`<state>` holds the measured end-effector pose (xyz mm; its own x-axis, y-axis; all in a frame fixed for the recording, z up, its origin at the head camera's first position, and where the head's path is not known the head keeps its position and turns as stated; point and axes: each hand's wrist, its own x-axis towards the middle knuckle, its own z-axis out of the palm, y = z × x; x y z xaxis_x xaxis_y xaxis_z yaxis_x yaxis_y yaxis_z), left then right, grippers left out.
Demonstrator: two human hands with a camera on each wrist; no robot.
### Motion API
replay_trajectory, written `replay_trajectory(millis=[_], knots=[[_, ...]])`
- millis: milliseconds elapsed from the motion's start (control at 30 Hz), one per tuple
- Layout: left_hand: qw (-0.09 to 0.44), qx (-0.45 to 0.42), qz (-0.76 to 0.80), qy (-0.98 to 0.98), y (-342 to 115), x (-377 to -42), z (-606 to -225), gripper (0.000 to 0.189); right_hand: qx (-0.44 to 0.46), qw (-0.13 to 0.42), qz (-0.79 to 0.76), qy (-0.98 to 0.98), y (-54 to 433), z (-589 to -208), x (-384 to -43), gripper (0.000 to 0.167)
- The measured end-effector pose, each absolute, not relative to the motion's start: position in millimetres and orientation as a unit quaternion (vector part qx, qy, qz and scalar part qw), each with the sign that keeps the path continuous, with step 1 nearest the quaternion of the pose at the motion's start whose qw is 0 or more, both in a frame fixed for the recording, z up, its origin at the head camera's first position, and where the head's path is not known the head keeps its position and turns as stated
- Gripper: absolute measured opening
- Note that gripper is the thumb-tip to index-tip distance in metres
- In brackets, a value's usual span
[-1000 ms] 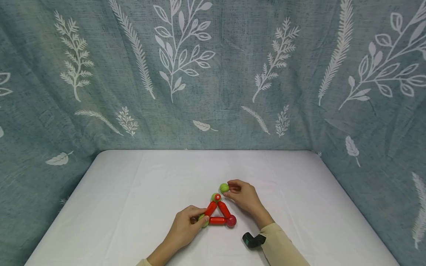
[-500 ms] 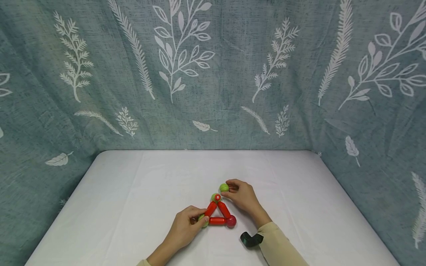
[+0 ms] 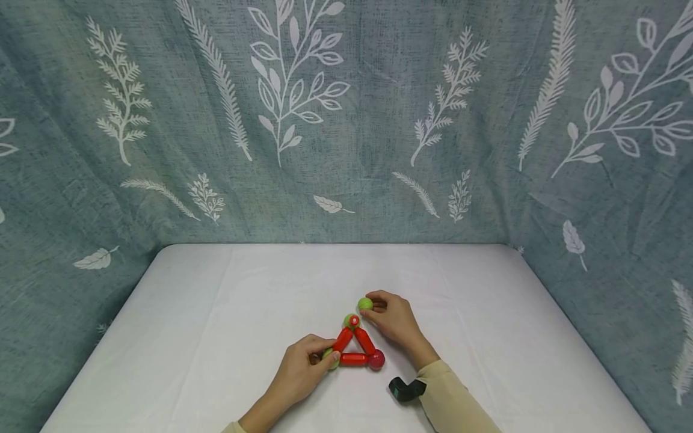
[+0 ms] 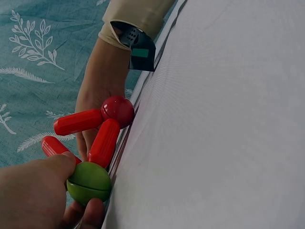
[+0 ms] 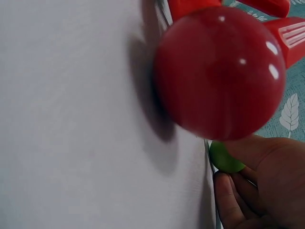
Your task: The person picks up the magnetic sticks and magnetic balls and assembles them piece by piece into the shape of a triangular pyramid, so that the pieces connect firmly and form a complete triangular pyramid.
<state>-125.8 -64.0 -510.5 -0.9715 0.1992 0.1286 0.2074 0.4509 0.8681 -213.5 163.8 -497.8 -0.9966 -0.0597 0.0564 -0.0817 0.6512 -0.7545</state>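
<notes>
A triangle of three red rods (image 3: 354, 359) lies on the white table, with balls at its corners. My left hand (image 3: 303, 368) pinches the green ball (image 4: 89, 183) at the near left corner, its thumb lying along a rod. At the near right corner sits a glossy red ball (image 3: 376, 359), which looms large in the right wrist view. The far corner has another green ball (image 3: 349, 322), topped by a small red round end with a pale centre. Just beyond it, my right hand (image 3: 394, 319) holds a separate green ball (image 3: 365, 304) between thumb and fingers.
The white table (image 3: 260, 288) reaches back to a green curtain (image 3: 346, 120) with pale leaf prints. A dark wrist camera (image 3: 407, 390) juts from the right sleeve (image 3: 455, 400), close to the table and near the red ball.
My right forearm and its wrist camera have shifted slightly left, while the held green ball stays almost where it was. My left hand and the triangle have not visibly moved.
</notes>
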Motion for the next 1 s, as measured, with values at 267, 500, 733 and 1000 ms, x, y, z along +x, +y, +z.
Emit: replay_trajectory(millis=[267, 500, 733, 1000], knots=[[0.0, -0.119, -0.509, -0.853, -63.2, -126.2, -513.3, 0.025, 0.051, 0.032, 0.424, -0.904, 167.3, -498.1, -212.0, 0.036], [0.001, -0.116, -0.508, -0.854, -63.2, -126.1, -513.4, 0.026, 0.051, 0.034, 0.428, -0.902, 169.9, -494.9, -208.9, 0.036], [0.0, -0.116, -0.507, -0.854, -63.5, -126.7, -513.2, 0.026, 0.05, 0.038, 0.432, -0.9, 171.6, -484.9, -202.8, 0.036], [0.008, -0.12, -0.506, -0.854, -64.0, -126.7, -513.2, 0.025, 0.059, 0.052, 0.435, -0.897, 172.5, -475.3, -196.9, 0.038]])
